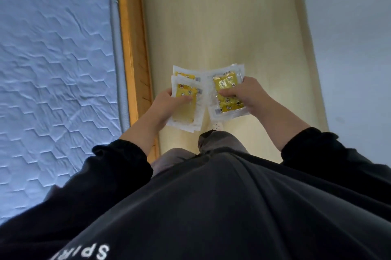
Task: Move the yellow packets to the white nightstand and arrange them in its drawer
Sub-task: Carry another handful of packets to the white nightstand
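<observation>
Yellow packets – white-edged, small-figured; blue quilted mattress; black sleeves.

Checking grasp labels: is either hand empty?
No, the left hand grips the left packet stack and the right hand grips the right packet stack.

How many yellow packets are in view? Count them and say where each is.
3 yellow-printed clear plastic packets show: a front packet and rear packet overlapping in the left hand; a top packet in the right hand. Layered edges suggest more hidden underneath.

One left hand, one right hand, two stacks of yellow packets.
</observation>
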Motion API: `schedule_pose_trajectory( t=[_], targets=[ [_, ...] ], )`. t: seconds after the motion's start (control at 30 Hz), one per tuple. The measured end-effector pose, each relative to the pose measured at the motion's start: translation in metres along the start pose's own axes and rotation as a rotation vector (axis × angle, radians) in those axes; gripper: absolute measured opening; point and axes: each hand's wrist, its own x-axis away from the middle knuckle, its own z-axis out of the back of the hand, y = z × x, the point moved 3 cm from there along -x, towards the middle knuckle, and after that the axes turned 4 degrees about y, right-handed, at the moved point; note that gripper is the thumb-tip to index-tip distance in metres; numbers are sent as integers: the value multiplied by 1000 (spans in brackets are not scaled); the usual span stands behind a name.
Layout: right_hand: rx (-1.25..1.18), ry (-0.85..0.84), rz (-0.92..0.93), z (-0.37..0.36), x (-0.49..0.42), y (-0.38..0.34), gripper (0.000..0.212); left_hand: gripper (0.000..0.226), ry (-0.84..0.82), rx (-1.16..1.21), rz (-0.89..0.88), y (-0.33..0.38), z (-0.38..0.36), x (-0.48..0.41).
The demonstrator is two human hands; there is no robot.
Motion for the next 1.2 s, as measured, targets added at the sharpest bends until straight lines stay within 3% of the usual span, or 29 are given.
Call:
schedule_pose_trajectory(
  t=[0.13, 0.37, 0.5, 0.9, 1.2],
  targets=[
    [79, -23, 63, 8, -48, -88, 42, 16, 53, 95, 5, 68, 11, -48],
    [112, -34, 94, -28, -146, -222, 43, 20, 86, 144, 10, 164, 70, -160],
    [96, -9, 88, -57, -197, -307, 26, 25, 69, 92, 15, 232, 115, -235],
    [35, -47, 87, -103, -322, -517, 24, 21, 70, 47, -2, 408, 201, -387],
    [167, -122, 89, -104, -468, -665, 37, 23, 204, 135, 33, 523, 226, -523]
  ],
)
